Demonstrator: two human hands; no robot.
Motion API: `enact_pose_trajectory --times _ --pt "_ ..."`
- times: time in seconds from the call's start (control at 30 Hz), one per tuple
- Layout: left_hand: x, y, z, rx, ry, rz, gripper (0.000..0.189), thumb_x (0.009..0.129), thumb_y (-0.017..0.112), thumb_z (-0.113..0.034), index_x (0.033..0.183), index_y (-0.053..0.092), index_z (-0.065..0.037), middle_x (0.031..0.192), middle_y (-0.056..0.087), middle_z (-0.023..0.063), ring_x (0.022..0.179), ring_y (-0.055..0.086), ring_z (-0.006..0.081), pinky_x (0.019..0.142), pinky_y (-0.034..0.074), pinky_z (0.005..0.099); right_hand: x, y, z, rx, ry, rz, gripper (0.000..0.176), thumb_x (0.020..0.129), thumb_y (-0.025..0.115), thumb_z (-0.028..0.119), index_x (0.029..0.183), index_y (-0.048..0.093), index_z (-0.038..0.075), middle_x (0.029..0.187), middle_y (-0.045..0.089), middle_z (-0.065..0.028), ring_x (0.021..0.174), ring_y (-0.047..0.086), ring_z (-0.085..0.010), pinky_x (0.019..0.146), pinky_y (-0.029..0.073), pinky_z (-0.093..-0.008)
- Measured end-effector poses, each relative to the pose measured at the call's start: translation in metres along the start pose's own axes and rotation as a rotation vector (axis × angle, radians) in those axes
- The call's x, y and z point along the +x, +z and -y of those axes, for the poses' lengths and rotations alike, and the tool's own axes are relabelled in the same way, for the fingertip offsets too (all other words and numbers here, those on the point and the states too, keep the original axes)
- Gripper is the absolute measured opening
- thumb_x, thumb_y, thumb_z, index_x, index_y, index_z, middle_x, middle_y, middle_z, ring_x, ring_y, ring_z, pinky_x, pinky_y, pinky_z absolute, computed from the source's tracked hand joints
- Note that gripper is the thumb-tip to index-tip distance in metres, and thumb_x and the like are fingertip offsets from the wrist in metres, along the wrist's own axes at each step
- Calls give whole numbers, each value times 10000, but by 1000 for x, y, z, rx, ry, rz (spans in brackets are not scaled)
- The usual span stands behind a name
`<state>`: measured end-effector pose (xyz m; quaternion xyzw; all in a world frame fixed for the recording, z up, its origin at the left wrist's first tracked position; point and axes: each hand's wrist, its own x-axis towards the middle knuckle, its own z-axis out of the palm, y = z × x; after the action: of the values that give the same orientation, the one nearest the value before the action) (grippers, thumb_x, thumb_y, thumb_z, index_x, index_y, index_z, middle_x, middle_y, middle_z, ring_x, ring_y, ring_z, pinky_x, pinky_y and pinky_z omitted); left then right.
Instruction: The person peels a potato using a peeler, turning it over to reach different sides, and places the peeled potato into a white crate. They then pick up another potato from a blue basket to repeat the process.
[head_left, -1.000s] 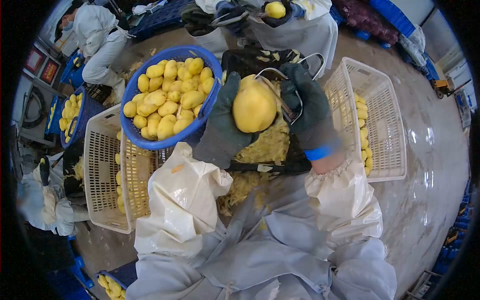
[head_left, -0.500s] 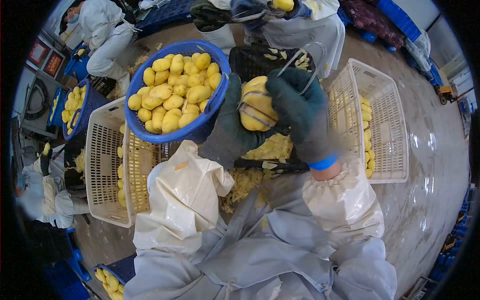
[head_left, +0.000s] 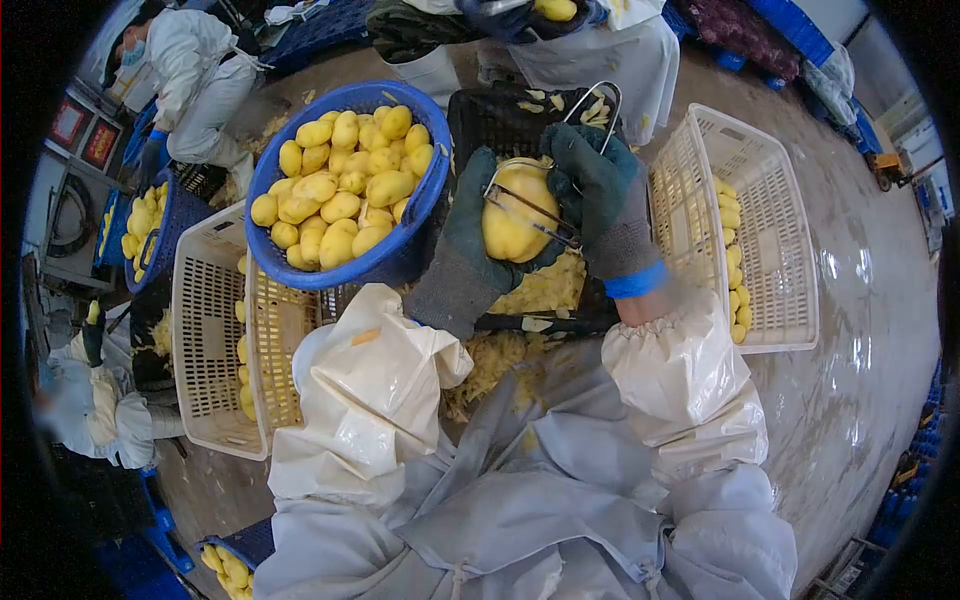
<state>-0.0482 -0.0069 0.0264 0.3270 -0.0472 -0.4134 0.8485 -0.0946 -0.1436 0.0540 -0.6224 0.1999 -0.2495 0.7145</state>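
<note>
My left hand [head_left: 468,238], in a dark green and grey glove, is closed around a large yellow potato [head_left: 512,228]. My right hand [head_left: 602,195], gloved alike with a blue band at the wrist, grips a metal peeler [head_left: 534,215]. Its bent wire handle sticks up above my fingers, and its blade lies across the potato's face. Both hands are over a black crate [head_left: 478,112] that holds peelings [head_left: 545,290]. Left of my hands, a round blue basket [head_left: 258,190] is heaped with peeled potatoes [head_left: 345,180].
White plastic crates [head_left: 215,350] with potatoes stand at left, beneath the blue basket; another white crate [head_left: 775,240] with potatoes is at right. Opposite me sits a person in a pale apron [head_left: 610,75]. Two other people work at left. The floor [head_left: 860,300] looks wet.
The peeler has shifted across the potato, and its blade frame now shows more fully. My right hand has moved slightly up and left. The potato looks turned in my left hand.
</note>
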Motion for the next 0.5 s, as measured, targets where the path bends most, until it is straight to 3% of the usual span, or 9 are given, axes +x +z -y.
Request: enact_pose_trajectory --times 0.03,0.1,0.2,0.23,0.3,0.33,0.37,0.43,0.5 --pt "-2 -2 2 -54 -47 6 494 917 509 -506 1222 526 -116 1110 609 119 1031 610 259 858 545 447 10 -4 -12 -1 1 -1 169 860 647 157 890 660 -8 710 621 -21 560 538 -90 513 425 -251" --pt "-8 -7 8 -163 -143 16 491 926 502 -496 1237 501 -116 1128 597 131 1042 604 275 852 543 475 45 -25 -39 -334 -742 -228 176 878 629 220 930 655 54 691 546 24 564 462 -40 505 376 -187" --pt "-17 -5 -5 -232 -320 -10 491 939 495 -474 1268 450 -112 1151 573 157 1063 588 313 837 542 524 44 -58 0 29 -251 -242 178 851 654 224 878 639 49 612 485 50 494 407 -44 453 299 -214" --pt "-17 -12 -4 -243 -307 -7 491 939 495 -474 1268 450 -112 1151 573 157 1063 588 313 837 542 524 32 -44 5 22 -255 -227 178 851 654 224 878 639 49 612 485 50 494 407 -44 453 299 -214" --pt "-14 -28 8 -20 178 238 526 930 493 -505 1264 454 -100 1136 580 162 1021 609 329 811 551 520 7 -18 6 -59 -156 -97 160 868 636 143 915 671 -5 700 606 -11 608 537 -75 537 419 -248" --pt "-12 -27 11 129 247 175 527 933 490 -503 1265 456 -95 1139 580 161 1013 613 328 807 553 514 -8 -3 12 -7 -20 -47 178 888 621 165 903 679 -2 676 598 -10 597 529 -71 531 411 -238" --pt "-11 -25 11 147 173 99 528 935 487 -501 1266 459 -90 1141 581 161 1006 616 326 803 555 509 -15 3 13 -44 11 48 182 899 607 164 923 683 1 717 638 -33 601 551 -98 558 446 -270" --pt "-10 -24 6 30 -22 60 530 941 480 -497 1267 464 -80 1147 582 160 991 623 323 795 559 497 18 -22 -26 -379 -391 30 156 888 622 150 913 684 9 747 668 -54 579 563 -123 566 471 -306" --pt "-12 -23 2 -35 -120 64 533 946 474 -494 1268 470 -69 1153 583 160 977 630 320 787 562 485 28 -35 -5 0 -209 16 148 886 624 146 908 683 13 755 675 -63 577 567 -130 567 475 -317"
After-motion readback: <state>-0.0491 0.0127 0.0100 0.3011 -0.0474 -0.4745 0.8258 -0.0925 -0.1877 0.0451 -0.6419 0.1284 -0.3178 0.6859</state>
